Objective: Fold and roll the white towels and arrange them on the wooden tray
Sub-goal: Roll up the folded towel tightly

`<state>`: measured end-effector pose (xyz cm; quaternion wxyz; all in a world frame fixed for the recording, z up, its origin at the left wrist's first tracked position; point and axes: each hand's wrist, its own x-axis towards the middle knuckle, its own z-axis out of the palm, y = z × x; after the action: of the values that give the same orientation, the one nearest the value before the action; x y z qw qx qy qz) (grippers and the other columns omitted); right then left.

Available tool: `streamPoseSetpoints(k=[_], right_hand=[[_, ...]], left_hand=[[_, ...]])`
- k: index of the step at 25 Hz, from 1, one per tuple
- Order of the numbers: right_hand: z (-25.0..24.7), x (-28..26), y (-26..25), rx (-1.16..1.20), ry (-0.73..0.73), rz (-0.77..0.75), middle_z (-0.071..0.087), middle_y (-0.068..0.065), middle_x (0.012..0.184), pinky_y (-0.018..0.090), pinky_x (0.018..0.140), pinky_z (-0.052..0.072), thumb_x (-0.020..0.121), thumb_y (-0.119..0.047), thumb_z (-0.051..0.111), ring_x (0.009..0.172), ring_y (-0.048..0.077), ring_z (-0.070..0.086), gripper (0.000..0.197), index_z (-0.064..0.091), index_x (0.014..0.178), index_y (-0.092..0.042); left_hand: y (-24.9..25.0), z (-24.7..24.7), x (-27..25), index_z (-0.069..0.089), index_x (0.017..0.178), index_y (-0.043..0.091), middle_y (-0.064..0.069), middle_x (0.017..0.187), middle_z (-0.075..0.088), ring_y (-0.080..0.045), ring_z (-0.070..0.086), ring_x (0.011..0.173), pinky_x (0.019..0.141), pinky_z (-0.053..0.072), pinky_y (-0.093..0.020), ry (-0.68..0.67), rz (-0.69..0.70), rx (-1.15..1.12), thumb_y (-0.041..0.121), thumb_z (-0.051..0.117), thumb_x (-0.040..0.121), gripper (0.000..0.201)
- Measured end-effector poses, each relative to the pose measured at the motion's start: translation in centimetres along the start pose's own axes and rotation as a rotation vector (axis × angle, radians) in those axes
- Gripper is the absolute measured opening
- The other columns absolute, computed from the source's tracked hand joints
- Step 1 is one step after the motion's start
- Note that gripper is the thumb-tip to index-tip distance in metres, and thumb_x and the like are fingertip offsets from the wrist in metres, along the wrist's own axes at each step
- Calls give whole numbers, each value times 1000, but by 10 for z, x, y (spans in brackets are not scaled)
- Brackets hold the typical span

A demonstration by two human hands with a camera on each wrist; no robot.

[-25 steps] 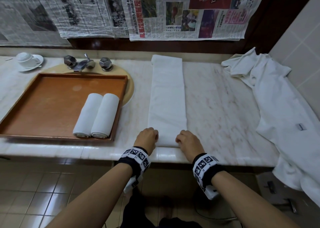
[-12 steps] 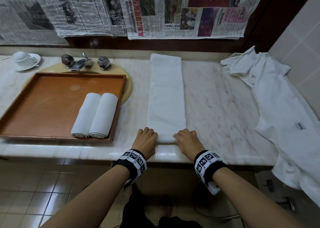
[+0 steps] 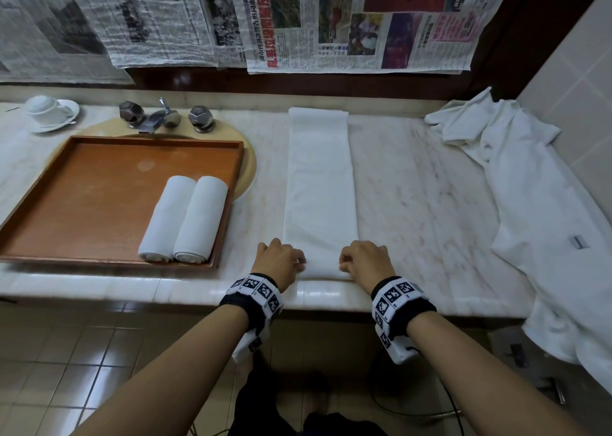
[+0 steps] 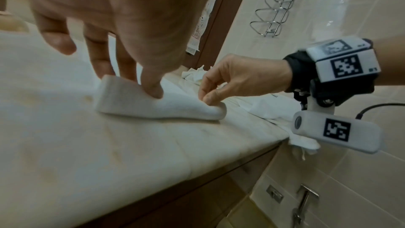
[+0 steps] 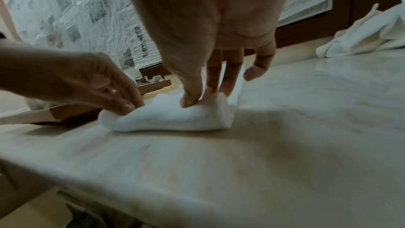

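We see both hands at the near end of the folded towel point(image 3: 319, 184), low in the centre of the head view. The left hand point(image 3: 277, 263) pinches the turned-up left corner between thumb and curled fingers; the right hand point(image 3: 366, 259) pinches the right corner the same way. In the left wrist view that end is lifted into a small roll, with the thumb point(image 4: 151, 84) pressing on top.

The towel's long axis runs straight up the frame, from the counter's point(image 3: 430, 203) front edge towards the back wall.

To its left, the wooden tray point(image 3: 99, 197) holds two rolled towels point(image 3: 183, 218) side by side in its lower right corner, lengthwise up the frame and touching. Loose towels point(image 3: 536, 210) lie heaped at the right.
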<state>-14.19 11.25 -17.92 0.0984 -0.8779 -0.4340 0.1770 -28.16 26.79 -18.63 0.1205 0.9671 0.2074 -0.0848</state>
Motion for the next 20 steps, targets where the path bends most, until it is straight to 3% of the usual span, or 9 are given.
streamPoseSetpoints(k=[2, 4, 6, 8, 11, 15, 17, 20], right_hand=[[9, -1, -6, -11, 79, -58, 61, 0, 99, 27, 78, 39, 93, -16, 60, 96, 18, 54, 11, 70, 94, -14], [21, -8, -13, 2, 126, -128, 63, 3, 96, 28, 76, 46, 92, -9, 57, 93, 21, 56, 13, 70, 93, -11], [28, -17, -16, 25, 182, -154, 63, 4, 88, 30, 67, 51, 81, -10, 68, 85, 22, 59, 4, 68, 84, -9], [34, -21, -13, 54, 218, -192, 61, 2, 81, 29, 57, 52, 62, -12, 82, 78, 21, 60, 24, 64, 78, -11], [36, -18, -10, 36, 214, -235, 62, 0, 82, 29, 57, 54, 57, -3, 85, 77, 21, 60, 34, 64, 81, -13], [34, -11, -5, -37, 190, -259, 65, 1, 84, 31, 62, 53, 55, 8, 80, 77, 23, 61, 42, 67, 89, -13], [33, -11, 0, -26, 158, -264, 66, 5, 88, 36, 67, 52, 58, 14, 73, 81, 27, 62, 46, 68, 97, -10], [23, -14, 2, 114, 16, -150, 62, 7, 103, 34, 82, 48, 87, 1, 61, 95, 25, 59, 35, 60, 118, -15]], left_hand=[[7, 3, 2, 69, 106, 21, 1, 108, 61, -21, 55, 100, 81, 39, -30, 72, -17, -76, 23, 55, 96, 17], [12, 6, 1, 69, 100, 14, -2, 102, 61, -24, 60, 90, 74, 44, -29, 95, 6, -137, 11, 55, 93, 16], [13, 12, -3, 70, 98, 10, -5, 100, 63, -26, 60, 88, 75, 48, -32, 123, 54, -147, 10, 54, 91, 18], [11, 16, -8, 70, 94, 7, -7, 98, 63, -26, 59, 92, 74, 49, -34, 165, 107, -166, 19, 60, 86, 17], [9, 19, -7, 69, 94, 7, -6, 96, 63, -25, 55, 94, 75, 52, -36, 156, 155, -119, 21, 76, 77, 23], [6, 15, -2, 69, 74, 12, -2, 75, 62, -24, 58, 72, 58, 50, -33, 152, 229, 22, 13, 85, 59, 21], [2, 15, 0, 70, 84, 13, -3, 83, 64, -25, 59, 79, 68, 44, -34, 121, 243, 55, 13, 79, 69, 18], [-3, 10, 2, 64, 115, 17, -3, 110, 63, -25, 52, 105, 86, 32, -35, -8, 229, 51, 21, 50, 97, 23]])
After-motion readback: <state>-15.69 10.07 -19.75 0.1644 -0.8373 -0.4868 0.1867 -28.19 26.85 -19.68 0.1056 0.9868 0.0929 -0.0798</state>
